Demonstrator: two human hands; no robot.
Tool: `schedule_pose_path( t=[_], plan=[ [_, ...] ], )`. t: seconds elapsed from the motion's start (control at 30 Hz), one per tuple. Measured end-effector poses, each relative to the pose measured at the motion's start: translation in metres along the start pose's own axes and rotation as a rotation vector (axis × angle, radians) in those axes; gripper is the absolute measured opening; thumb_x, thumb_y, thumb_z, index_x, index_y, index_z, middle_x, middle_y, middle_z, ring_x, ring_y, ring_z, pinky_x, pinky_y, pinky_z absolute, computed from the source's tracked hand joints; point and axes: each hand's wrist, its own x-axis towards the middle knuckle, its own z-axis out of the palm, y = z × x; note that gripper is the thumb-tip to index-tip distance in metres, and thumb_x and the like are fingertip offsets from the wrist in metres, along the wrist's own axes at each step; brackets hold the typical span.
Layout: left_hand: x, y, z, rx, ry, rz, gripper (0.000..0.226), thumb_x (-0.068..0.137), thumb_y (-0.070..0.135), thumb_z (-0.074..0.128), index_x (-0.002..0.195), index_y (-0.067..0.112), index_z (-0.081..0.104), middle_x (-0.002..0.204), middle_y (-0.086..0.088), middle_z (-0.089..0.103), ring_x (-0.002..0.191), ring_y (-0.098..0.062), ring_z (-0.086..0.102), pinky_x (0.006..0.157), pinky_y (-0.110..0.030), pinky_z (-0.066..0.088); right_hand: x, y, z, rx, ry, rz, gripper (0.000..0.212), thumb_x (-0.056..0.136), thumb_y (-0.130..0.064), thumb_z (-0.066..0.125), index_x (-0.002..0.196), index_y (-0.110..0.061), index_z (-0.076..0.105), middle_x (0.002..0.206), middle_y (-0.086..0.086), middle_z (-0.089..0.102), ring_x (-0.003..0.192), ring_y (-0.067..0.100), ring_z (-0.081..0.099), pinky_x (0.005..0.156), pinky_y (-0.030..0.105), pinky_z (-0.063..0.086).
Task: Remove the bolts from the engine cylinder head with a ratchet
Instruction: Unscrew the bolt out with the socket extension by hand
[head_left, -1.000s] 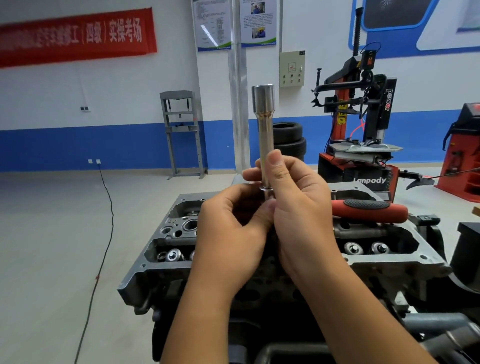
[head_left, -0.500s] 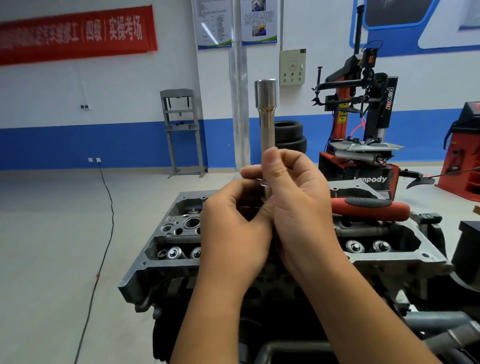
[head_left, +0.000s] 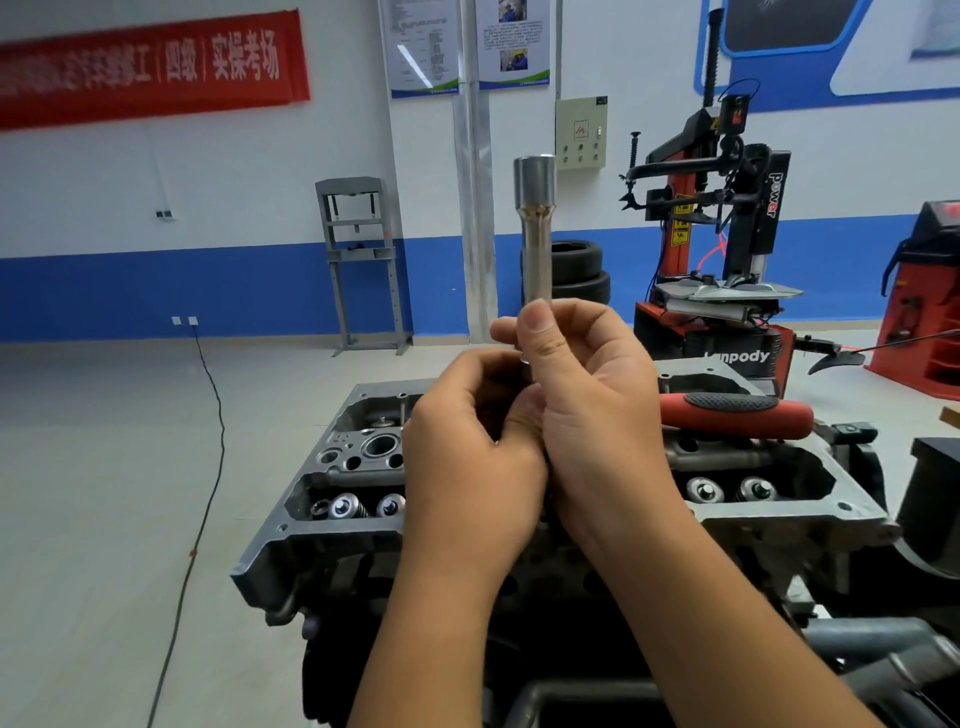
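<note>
Above the head: you hold the socket (head_left: 535, 228) upright, wide end up.
Right hand (head_left: 592, 410): your thumb and fingers pinch the shaft low down.
Left hand (head_left: 467, 457): curled around the bottom end, touching your right; what it grips is hidden.
Ratchet (head_left: 732, 413): red handle pokes out right of your hands, over the head.
Head (head_left: 332, 467): straight below your hands, valve springs showing both sides.

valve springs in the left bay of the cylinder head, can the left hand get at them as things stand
Probably not yet: the left hand is holding the long silver socket extension. The round metal valve springs lie uncovered.
</note>
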Motion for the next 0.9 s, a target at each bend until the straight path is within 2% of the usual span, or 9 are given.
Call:
schedule_pose_path(
  t=[0.1,0.23,0.3,0.43,0.53,0.6,0.7,0.77,0.9],
  plan=[
    [0.0000,-0.0013,-0.0003,0.013,0.029,0.014,0.021,0.093,0.011,0.076,0.096,0.032,0.071,0.089,0.016,0.078,0.083,-0.003,0.075,0.073,-0.020,0.059,-0.0007,-0.0011,-0.0005,0.005,0.011,0.013,0.038,0.082,-0.043,0.070,0.099,-0.009,0.068,0.097,0.009,0.078,0.097,0.039,0.074,0.088,0.062,0.060],
    [0.0013,0.0021,-0.0032,-0.055,-0.104,-0.014,0.016,0.101,0.028,0.063,0.109,0.039,0.071,0.103,0.015,0.078,0.100,-0.007,0.074,0.086,-0.028,0.060,-0.0002,-0.0001,0.0002,-0.069,0.011,-0.023,0.032,0.098,-0.037,0.060,0.098,-0.007,0.071,0.093,0.005,0.077,0.091,0.024,0.074,0.089,0.051,0.062],
    [0.0024,0.0037,-0.0050,-0.092,-0.159,-0.042,0.021,0.101,0.028,0.057,0.112,0.041,0.070,0.106,0.014,0.078,0.105,-0.007,0.074,0.091,-0.029,0.059,-0.0002,0.0005,0.0011,-0.089,0.025,-0.039,0.037,0.097,-0.042,0.057,0.095,-0.009,0.073,0.091,0.003,0.076,0.090,0.021,0.073,0.089,0.049,0.062],
    [0.0018,0.0010,-0.0037,-0.048,-0.061,-0.032,0.024,0.097,0.010,0.071,0.103,0.034,0.071,0.094,0.012,0.078,0.089,-0.008,0.076,0.079,-0.026,0.062,-0.0019,-0.0001,0.0019,-0.008,0.008,-0.004,0.027,0.090,-0.043,0.067,0.096,-0.016,0.069,0.097,0.010,0.076,0.090,0.029,0.073,0.089,0.059,0.060],
    [0.0008,-0.0009,-0.0019,0.017,-0.017,-0.027,0.025,0.092,0.012,0.077,0.096,0.036,0.070,0.088,0.013,0.078,0.083,-0.008,0.076,0.071,-0.027,0.063,-0.0036,-0.0012,0.0010,-0.032,0.017,-0.014,0.041,0.080,-0.043,0.074,0.101,-0.009,0.066,0.101,0.020,0.073,0.088,0.033,0.072,0.085,0.062,0.060],
    [0.0022,0.0000,-0.0036,-0.025,-0.091,-0.022,0.022,0.098,0.016,0.071,0.105,0.037,0.072,0.095,0.012,0.079,0.091,-0.009,0.076,0.077,-0.029,0.063,-0.0031,-0.0020,0.0012,-0.053,0.017,-0.029,0.045,0.081,-0.044,0.071,0.101,-0.004,0.068,0.098,0.018,0.074,0.087,0.027,0.072,0.086,0.057,0.061],
    [0.0039,0.0011,-0.0066,-0.091,-0.217,-0.046,0.027,0.107,0.018,0.056,0.126,0.031,0.070,0.111,0.013,0.078,0.109,-0.007,0.073,0.091,-0.025,0.059,-0.0016,-0.0019,0.0022,-0.092,0.010,-0.052,0.043,0.086,-0.048,0.061,0.094,-0.008,0.073,0.089,0.001,0.076,0.088,0.014,0.072,0.091,0.044,0.061],
    [0.0043,0.0007,-0.0067,-0.090,-0.182,-0.052,0.028,0.106,0.012,0.057,0.120,0.030,0.072,0.108,0.013,0.078,0.105,-0.006,0.073,0.090,-0.021,0.057,-0.0007,-0.0003,0.0017,-0.053,0.000,-0.028,0.040,0.085,-0.050,0.059,0.091,-0.014,0.075,0.088,-0.003,0.076,0.090,0.014,0.072,0.093,0.044,0.061],
    [0.0018,-0.0020,-0.0025,-0.018,-0.035,-0.033,0.017,0.096,0.013,0.074,0.098,0.031,0.072,0.091,0.011,0.079,0.085,-0.008,0.075,0.076,-0.027,0.062,-0.0014,0.0008,0.0009,0.020,-0.018,0.012,0.030,0.079,-0.046,0.072,0.093,-0.019,0.069,0.094,0.011,0.076,0.090,0.028,0.073,0.090,0.060,0.060]
  ],
)
